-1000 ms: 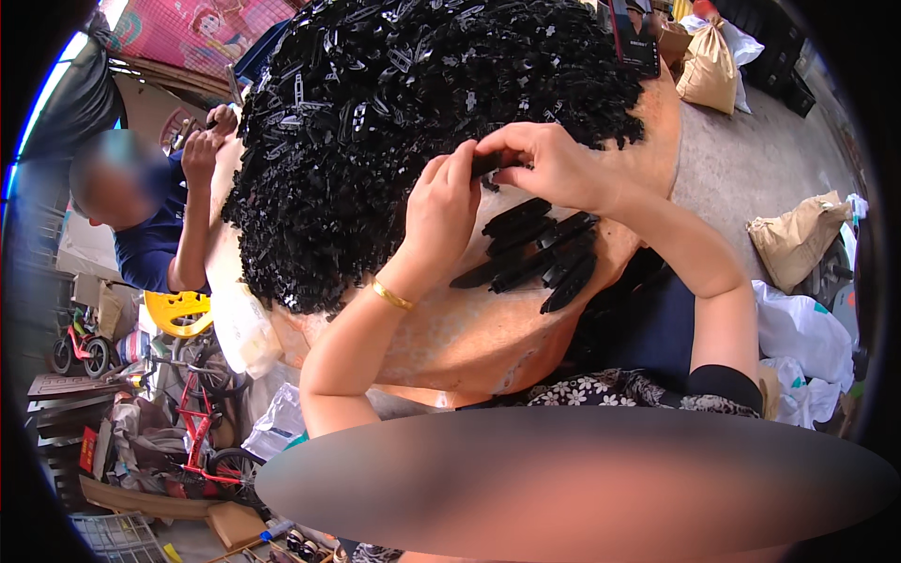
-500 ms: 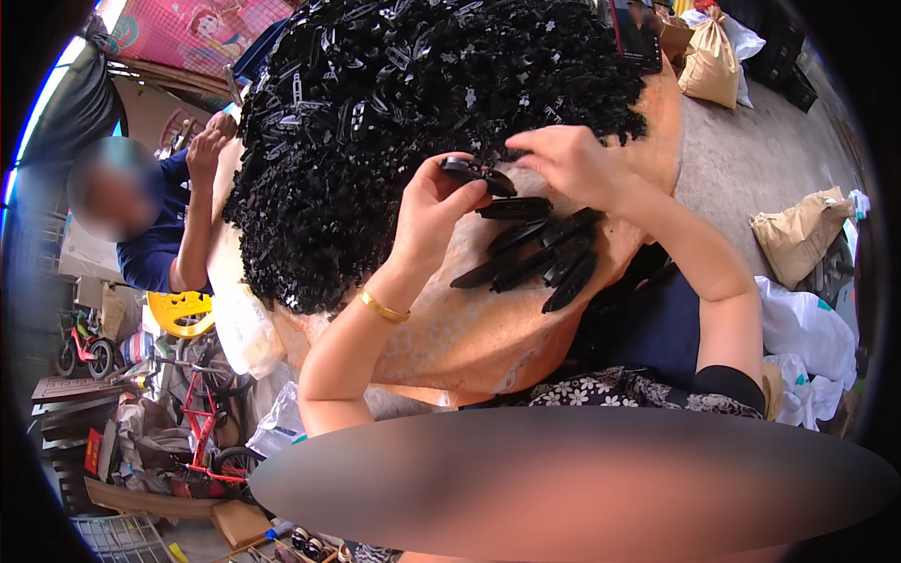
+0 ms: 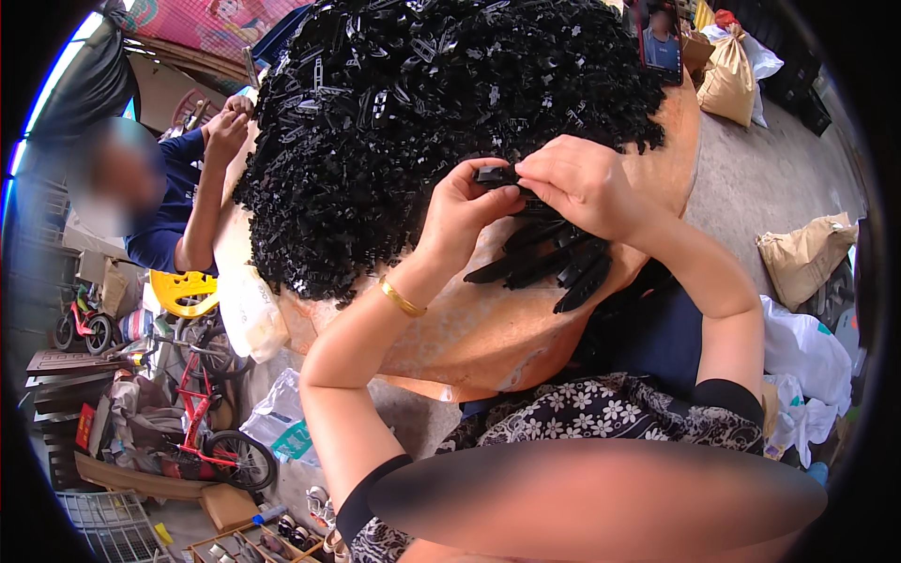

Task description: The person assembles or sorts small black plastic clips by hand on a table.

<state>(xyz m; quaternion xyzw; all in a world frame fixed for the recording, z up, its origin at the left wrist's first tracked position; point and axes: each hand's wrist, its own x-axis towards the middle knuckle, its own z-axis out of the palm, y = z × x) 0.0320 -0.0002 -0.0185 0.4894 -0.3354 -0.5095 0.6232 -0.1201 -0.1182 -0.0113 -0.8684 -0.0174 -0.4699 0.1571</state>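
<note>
My left hand (image 3: 458, 214) pinches a dark, oblong black plastic piece (image 3: 495, 175) between thumb and fingers over the near edge of the heap. Thumb and fingertips of my right hand (image 3: 587, 186) close at the right end of that same piece; whether they hold a further small part is too small to see. Behind both hands rises a large heap of small black plastic parts (image 3: 375, 131), many of them slotted and clip-shaped. Several long, dark bundles of black pieces (image 3: 554, 258) lie below my right hand on the orange-covered table (image 3: 460, 347).
Across the heap at the left, another person (image 3: 178, 206) works with both hands at the table edge. A phone (image 3: 661, 47) stands at the far right. Nearby are a yellow stool (image 3: 183, 293), a red bicycle (image 3: 194, 403) and a tan sack (image 3: 727, 80).
My right hand has come left and down onto the piece in my left hand, its fingers closing. The other person's hands have drawn together. The whole view has shifted slightly.
</note>
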